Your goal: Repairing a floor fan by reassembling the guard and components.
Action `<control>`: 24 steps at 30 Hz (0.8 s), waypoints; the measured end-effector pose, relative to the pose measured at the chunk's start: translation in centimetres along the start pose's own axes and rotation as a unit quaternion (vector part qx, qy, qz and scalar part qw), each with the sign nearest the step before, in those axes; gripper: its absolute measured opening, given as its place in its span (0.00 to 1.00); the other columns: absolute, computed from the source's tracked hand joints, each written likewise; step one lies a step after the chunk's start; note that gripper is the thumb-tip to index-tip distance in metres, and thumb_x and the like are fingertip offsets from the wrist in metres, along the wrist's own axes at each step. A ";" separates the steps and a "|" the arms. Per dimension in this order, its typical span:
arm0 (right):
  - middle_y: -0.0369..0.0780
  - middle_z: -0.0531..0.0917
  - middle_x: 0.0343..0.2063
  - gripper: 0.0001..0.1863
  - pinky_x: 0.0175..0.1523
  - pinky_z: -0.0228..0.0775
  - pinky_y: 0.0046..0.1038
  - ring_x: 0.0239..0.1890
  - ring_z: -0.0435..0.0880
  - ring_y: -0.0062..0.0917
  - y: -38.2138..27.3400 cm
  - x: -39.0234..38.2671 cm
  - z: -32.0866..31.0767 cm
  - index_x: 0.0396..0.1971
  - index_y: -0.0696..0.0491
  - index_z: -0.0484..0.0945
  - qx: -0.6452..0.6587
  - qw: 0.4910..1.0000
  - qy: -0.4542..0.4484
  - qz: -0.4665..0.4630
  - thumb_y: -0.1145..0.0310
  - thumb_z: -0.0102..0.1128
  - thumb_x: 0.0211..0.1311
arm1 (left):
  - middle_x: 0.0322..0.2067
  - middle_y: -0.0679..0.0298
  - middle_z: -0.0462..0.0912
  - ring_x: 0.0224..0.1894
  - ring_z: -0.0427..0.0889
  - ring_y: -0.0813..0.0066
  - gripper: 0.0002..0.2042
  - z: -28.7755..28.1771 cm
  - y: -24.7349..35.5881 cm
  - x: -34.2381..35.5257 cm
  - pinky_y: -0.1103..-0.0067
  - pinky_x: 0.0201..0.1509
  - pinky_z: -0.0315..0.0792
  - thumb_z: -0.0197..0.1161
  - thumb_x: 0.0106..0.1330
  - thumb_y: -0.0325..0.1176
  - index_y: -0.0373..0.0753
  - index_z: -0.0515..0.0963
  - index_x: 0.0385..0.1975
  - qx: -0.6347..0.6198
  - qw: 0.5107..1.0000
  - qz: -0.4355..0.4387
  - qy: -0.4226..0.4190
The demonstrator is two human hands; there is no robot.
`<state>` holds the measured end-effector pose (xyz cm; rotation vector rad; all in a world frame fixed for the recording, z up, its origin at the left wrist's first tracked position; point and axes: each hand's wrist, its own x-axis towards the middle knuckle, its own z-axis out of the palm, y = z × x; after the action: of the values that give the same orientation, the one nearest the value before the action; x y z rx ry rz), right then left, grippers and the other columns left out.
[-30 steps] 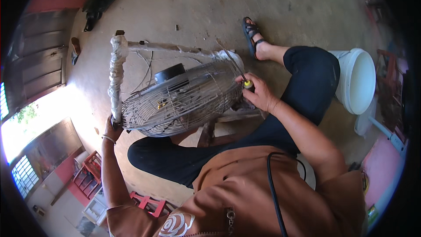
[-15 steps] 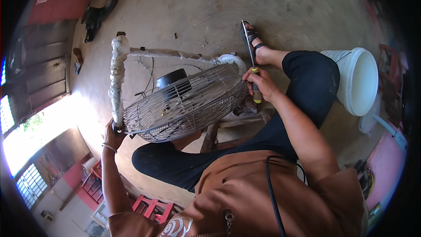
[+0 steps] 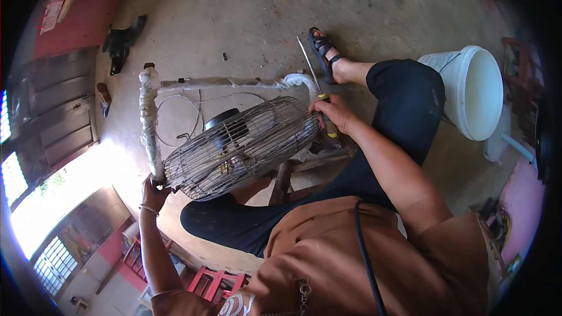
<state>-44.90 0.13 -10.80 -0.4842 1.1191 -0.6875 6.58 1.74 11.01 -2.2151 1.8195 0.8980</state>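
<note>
A wire fan guard (image 3: 240, 146) lies tilted before me, with a black motor housing (image 3: 221, 118) inside it. A metal frame (image 3: 149, 117) wrapped in crumpled plastic surrounds it on the left and far sides. My left hand (image 3: 153, 196) is closed on the frame's lower left end, at a dark fitting beside the guard. My right hand (image 3: 331, 111) grips a screwdriver (image 3: 331, 127) with a yellow and dark handle at the guard's right side, its long shaft pointing up and leftward. A thin cable (image 3: 172, 98) lies looped on the floor behind the fan.
My bent legs flank the fan, over a wooden stand (image 3: 282, 181). A white bucket (image 3: 485, 96) lies on the right. Dark boots (image 3: 120, 47) and a shoe (image 3: 104, 98) are on the concrete floor (image 3: 263, 17) at left. Red chairs (image 3: 211, 281) stand behind me.
The screwdriver swung more upright, then leaned leftward again in my right hand. The fan guard and frame sit a little lower in the view; my left hand stays at the frame's end.
</note>
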 end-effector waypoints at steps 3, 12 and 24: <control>0.40 0.80 0.24 0.13 0.17 0.65 0.27 0.15 0.75 0.23 -0.1 0.6 0.6 0.25 0.60 0.79 0.025 0.999 0.020 -0.014 0.64 0.56 0.56 | 0.30 0.65 0.81 0.32 0.77 0.75 0.19 0.3 0.0 0.1 0.76 0.41 0.74 0.73 0.43 0.23 0.33 0.77 0.38 0.009 1.000 -0.022 -0.002; 0.40 0.79 0.23 0.11 0.17 0.66 0.27 0.15 0.75 0.24 0.6 2.6 -1.8 0.24 0.59 0.77 0.068 0.992 0.102 -0.020 0.65 0.55 0.54 | 0.33 0.54 0.82 0.34 0.81 0.64 0.23 1.4 -2.2 0.9 0.70 0.40 0.74 0.71 0.49 0.29 0.31 0.76 0.47 0.021 1.000 0.006 -0.002; 0.36 0.81 0.43 0.14 0.38 0.72 0.21 0.40 0.78 0.16 0.8 3.7 1.0 0.50 0.54 0.74 -0.137 0.971 0.104 -0.169 0.72 0.52 0.65 | 0.32 0.53 0.80 0.33 0.78 0.54 0.11 3.9 -5.9 -0.1 0.65 0.39 0.73 0.64 0.56 0.26 0.34 0.74 0.37 0.048 0.995 0.080 0.047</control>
<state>-42.77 -1.90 -13.39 -0.8676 1.3539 -0.8993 10.72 5.20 6.38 -2.1124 2.0606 0.7268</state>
